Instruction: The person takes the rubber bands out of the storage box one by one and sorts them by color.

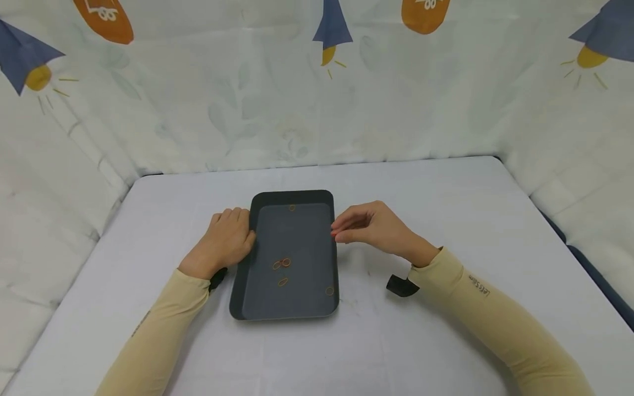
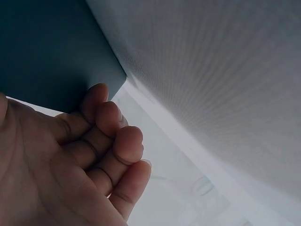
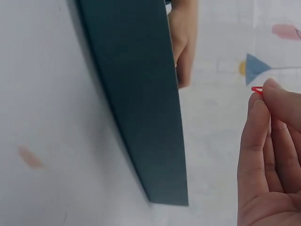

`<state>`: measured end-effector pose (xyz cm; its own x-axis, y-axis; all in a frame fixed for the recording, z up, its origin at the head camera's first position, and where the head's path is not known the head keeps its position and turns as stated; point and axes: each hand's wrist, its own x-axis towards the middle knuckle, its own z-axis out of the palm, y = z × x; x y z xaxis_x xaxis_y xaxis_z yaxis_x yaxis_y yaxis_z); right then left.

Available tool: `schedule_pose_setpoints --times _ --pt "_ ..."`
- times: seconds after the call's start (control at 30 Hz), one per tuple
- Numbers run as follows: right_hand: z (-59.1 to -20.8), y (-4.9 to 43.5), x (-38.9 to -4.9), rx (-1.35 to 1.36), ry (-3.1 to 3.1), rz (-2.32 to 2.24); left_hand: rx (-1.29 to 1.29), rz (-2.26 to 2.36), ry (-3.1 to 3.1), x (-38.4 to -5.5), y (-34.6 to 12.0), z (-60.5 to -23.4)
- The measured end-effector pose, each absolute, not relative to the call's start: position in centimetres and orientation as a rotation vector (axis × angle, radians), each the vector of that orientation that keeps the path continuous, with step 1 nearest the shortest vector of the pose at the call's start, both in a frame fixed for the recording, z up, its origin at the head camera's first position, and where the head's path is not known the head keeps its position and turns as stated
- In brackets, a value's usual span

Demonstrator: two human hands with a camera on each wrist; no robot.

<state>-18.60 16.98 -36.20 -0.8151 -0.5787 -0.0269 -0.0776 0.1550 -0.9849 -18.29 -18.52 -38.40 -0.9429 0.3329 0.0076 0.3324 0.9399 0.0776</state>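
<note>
Right hand [image 3: 280, 165] | pinches red band [image 3: 257, 88] (loop: wrist view only) | left hand [image 1: 228, 236] grips tray [image 1: 302, 236]

Right hand [image 3: 273, 157] pinching a small red band [image 3: 256, 88] beside a dark tray [image 3: 136, 103].
Thumb and forefinger hold the band at their tips, apart from the tray, whose outer wall runs steeply down the middle. Beyond its edge shows part of the left hand [image 3: 183, 42]. On the left, the white desk [image 3: 42, 94] bears a blurred brownish mark [image 3: 30, 157]; behind hangs a pale printed backdrop [image 3: 216, 155] with a blue-and-yellow lamp motif [image 3: 256, 69].
</note>
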Motion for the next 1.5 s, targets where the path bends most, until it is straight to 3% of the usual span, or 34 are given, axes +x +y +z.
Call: schedule_pose_setpoints --times 1.5 --pt "-38.8 22.3 -22.4 -0.227 2.130 -1.925 0.522 0.113 3.074 -17.1 -19.6 -37.6"
